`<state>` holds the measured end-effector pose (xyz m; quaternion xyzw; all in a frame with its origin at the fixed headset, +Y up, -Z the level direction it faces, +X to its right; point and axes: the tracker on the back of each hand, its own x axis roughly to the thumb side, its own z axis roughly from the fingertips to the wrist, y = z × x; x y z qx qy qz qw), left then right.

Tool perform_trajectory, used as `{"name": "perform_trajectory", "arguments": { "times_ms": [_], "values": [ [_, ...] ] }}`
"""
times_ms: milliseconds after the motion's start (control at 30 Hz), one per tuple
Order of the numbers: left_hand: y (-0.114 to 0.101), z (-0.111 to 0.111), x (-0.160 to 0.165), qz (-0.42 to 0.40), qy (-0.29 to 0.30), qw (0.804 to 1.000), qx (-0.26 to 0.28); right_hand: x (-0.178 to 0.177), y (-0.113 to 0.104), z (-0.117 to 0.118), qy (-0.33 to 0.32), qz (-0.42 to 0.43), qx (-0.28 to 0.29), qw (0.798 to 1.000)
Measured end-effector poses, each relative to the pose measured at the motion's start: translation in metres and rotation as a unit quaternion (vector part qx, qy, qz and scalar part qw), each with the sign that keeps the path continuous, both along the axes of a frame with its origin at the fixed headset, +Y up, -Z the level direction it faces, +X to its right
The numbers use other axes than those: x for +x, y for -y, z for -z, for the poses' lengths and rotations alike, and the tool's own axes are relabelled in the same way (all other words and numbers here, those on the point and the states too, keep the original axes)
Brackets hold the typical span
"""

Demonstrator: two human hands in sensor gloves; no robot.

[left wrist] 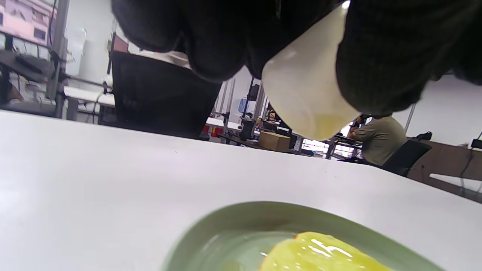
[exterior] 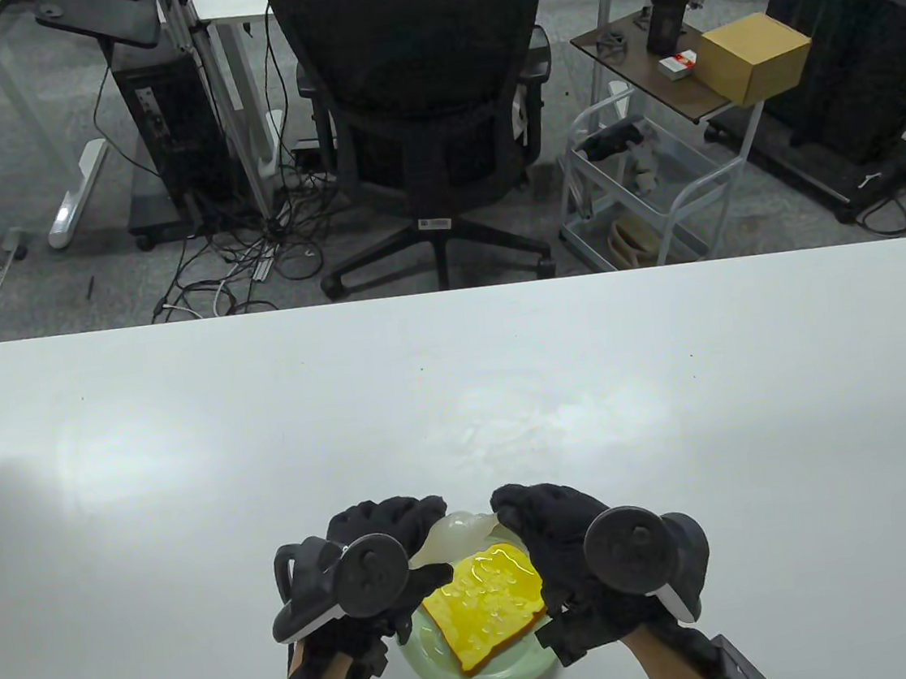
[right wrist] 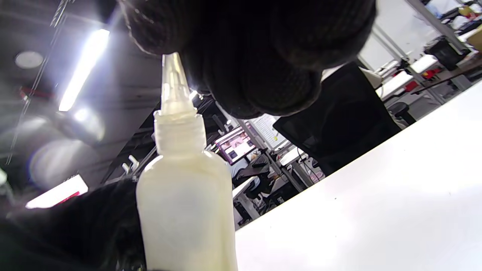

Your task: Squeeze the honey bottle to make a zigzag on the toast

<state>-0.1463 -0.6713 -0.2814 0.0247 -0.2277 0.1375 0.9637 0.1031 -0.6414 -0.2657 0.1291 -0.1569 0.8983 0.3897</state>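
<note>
A: Nearest the desk's front edge: pale green plate (exterior: 492,678), part of its rim under the wrists. Toast (exterior: 487,605) lies on it, yellow, glossy, ridged lines of honey across the top.

B: Left wrist view agrees: green rim (left wrist: 211,226) low in frame, shiny yellow toast (left wrist: 320,256) inside it.

A: Hands next. Left hand (exterior: 366,578) sits at the plate's left side, tracker on its back, fingers curled around the honey bottle (exterior: 455,535). Bottle shows as a pale translucent body between the two hands, just beyond the toast's far edge.

B: Left wrist view: gloved fingers (left wrist: 376,56) wrap the bottle's body (left wrist: 305,94), a bit of yellow honey settled at its lower end. Held clear of the desk.

A: Right hand (exterior: 584,553) on the plate's right side, fingers bent inward toward the bottle's end.

B: Right wrist view: bottle (right wrist: 184,203) close up, white cap and tapered clear nozzle, right fingers (right wrist: 263,56) bunched at the nozzle tip. Touching or pinching it? Cannot tell; the tip runs into the dark glove.

A: Farther out: bare white desk (exterior: 458,388). Beyond it, black office chair (exterior: 423,114), a wire cart (exterior: 641,195), a side table with a cardboard box (exterior: 756,56).
</note>
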Motion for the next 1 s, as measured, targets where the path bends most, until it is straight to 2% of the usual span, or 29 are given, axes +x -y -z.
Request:
{"name": "perform_trajectory", "arguments": {
  "times_ms": [100,200,367,533,633,800,867,1000],
  "values": [
    [0.009,0.004,-0.009,0.056,-0.017,0.998,-0.012,0.016,-0.006,-0.001,0.077,0.022,0.036,0.996],
    [0.023,0.009,-0.029,0.024,-0.060,0.997,-0.038,0.034,-0.009,0.001,0.113,0.047,0.038,0.992],
    [0.048,0.018,-0.061,-0.004,-0.134,0.990,-0.046,0.052,-0.002,0.011,0.137,0.039,-0.020,0.990],
    [0.064,0.022,-0.077,-0.020,-0.179,0.982,-0.062,0.064,0.023,0.023,0.171,-0.028,-0.062,0.983],
    [0.076,0.025,-0.080,-0.016,-0.191,0.979,-0.075,0.073,0.034,0.026,0.182,-0.042,-0.078,0.979],
    [0.095,0.030,-0.085,-0.026,-0.203,0.972,-0.115,0.080,0.037,0.025,0.192,-0.026,-0.073,0.978],
    [0.096,0.031,-0.086,-0.052,-0.205,0.970,-0.120,0.079,0.037,0.024,0.194,-0.030,-0.067,0.978],
    [0.097,0.030,-0.091,-0.047,-0.197,0.970,-0.133,0.077,0.038,0.025,0.191,-0.035,-0.065,0.979]
  ]
}}
